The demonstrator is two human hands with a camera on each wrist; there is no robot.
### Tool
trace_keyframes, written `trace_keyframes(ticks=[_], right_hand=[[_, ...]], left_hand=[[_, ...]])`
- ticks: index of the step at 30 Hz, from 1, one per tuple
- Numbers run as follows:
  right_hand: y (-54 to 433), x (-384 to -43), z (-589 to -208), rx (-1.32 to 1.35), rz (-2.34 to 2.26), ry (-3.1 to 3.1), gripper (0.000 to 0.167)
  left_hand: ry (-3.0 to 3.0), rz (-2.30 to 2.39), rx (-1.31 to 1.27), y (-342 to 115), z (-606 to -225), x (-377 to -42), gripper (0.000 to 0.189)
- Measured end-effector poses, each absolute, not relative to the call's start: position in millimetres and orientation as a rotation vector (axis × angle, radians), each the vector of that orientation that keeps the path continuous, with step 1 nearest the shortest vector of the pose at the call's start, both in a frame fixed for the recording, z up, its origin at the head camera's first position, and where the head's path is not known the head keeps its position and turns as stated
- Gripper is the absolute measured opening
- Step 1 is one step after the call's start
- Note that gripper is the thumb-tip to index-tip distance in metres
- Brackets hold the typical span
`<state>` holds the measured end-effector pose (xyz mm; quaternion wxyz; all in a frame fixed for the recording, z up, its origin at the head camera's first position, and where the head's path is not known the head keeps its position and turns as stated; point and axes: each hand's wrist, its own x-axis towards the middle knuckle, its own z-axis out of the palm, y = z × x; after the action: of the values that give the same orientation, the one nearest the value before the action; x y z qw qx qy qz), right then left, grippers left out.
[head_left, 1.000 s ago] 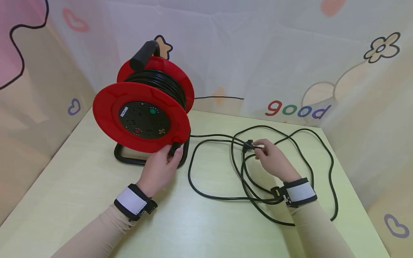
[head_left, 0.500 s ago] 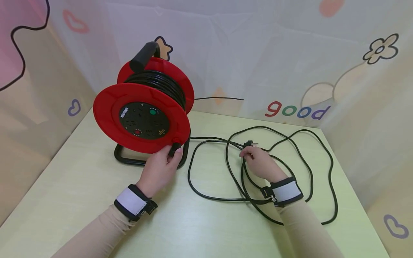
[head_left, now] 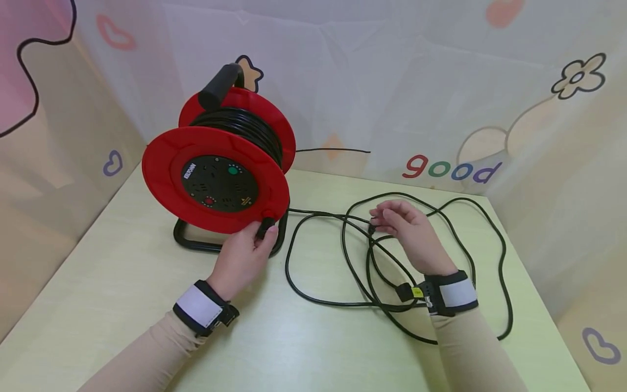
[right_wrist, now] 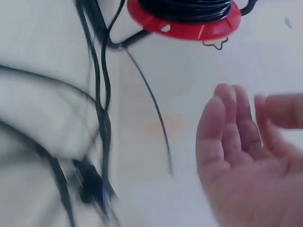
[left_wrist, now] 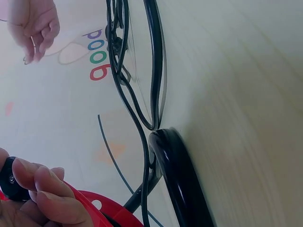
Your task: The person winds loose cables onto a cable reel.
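A red cable reel [head_left: 166, 158] wound with black cable stands on its black tubular frame at the left of the table. My left hand [head_left: 243, 251] grips the small black crank knob [head_left: 265, 226] at the rim of its front disc. In the left wrist view, curled fingers [left_wrist: 59, 208] wrap this knob. My right hand [head_left: 413, 237] hovers over the loose black cable [head_left: 323, 301], fingers bent loosely, and the right wrist view shows nothing in it. The plug [head_left: 372, 228] lies just beyond its fingertips, partly hidden by the hand in the head view.
Loops of cable spread over the right half of the pale table [head_left: 303, 348], some under my right wrist. The reel's carrying handle [head_left: 219, 87] rises at its top. A printed cloth backdrop [head_left: 343, 81] closes off the back and both sides.
My right hand first shifted left and nearer to me over the plug, then back right and up off the cable. Some cable loops moved slightly left. The left hand stays on the knob.
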<state>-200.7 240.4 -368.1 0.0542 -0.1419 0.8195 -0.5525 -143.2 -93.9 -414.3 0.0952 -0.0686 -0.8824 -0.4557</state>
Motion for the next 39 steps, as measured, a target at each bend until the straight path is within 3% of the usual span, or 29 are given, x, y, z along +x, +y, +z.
trace_keyframes(ticks=[2, 5, 11, 18, 29, 39], right_hand=[[240.8, -200.6, -365.5, -0.403, -1.514, 2.620, 0.029], [246.0, -200.0, -370.2, -0.358, -0.915, 2.814, 0.029], [272.7, -184.7, -387.2, -0.250, -0.359, 2.699, 0.044], [307.5, -173.7, -396.1, -0.329, -0.466, 2.655, 0.020], [344.9, -185.4, -366.4, -0.025, -1.440, 2.612, 0.045], [375.2, -198.0, -366.2, -0.338, -0.714, 3.351, 0.031]], left_hand=[[-2.612, -1.353, -0.201, -94.5, -413.9, -143.4, 0.035], [-2.610, -1.365, -0.203, -94.9, -413.5, -143.5, 0.035], [-2.624, -1.362, -0.203, -94.5, -413.9, -143.6, 0.036], [-2.638, -1.353, -0.192, -95.3, -410.2, -141.9, 0.037], [-2.654, -1.367, -0.186, -95.9, -410.5, -141.8, 0.035], [-2.668, -1.388, -0.168, -98.4, -414.7, -141.0, 0.036]])
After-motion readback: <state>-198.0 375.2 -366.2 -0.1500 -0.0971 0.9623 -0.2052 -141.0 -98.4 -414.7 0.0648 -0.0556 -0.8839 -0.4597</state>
